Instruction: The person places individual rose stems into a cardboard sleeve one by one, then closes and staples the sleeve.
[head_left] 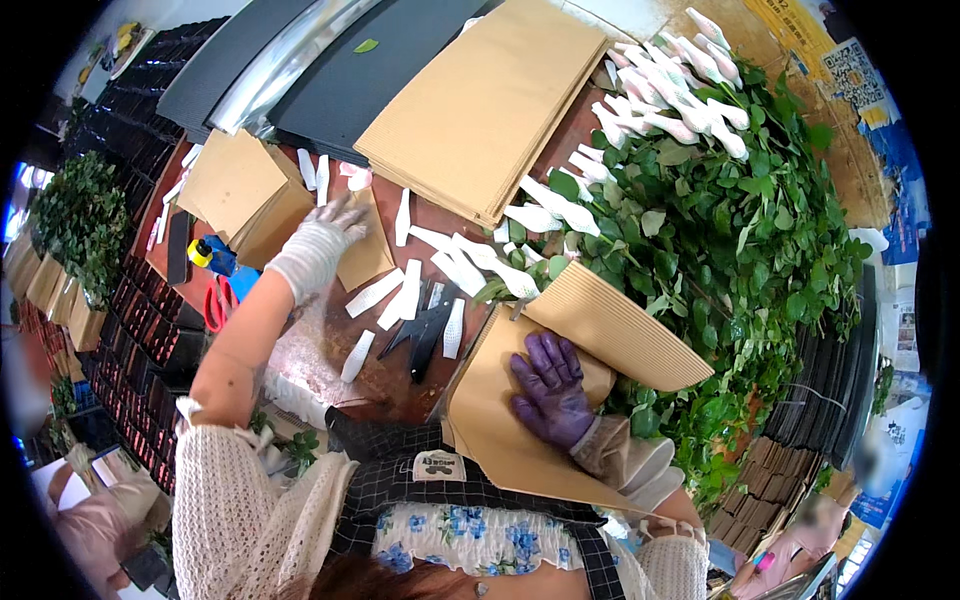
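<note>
The right hand, purple-gloved, lies palm-down on the corrugated brown sheet at the near edge of the surface, fingers extended and thumb apart, apparently steadying it beneath its curled flap. The white-gloved left hand reaches over a small brown paper piece; its fingers are blurred, so pinching cannot be told. White mesh sleeves lie between, presumably for easy reach.

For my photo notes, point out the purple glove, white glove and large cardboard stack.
Purple glove (556, 405), head view: its back.
White glove (314, 250), head view: its back.
Large cardboard stack (482, 108), head view: top sheet's middle.
</note>
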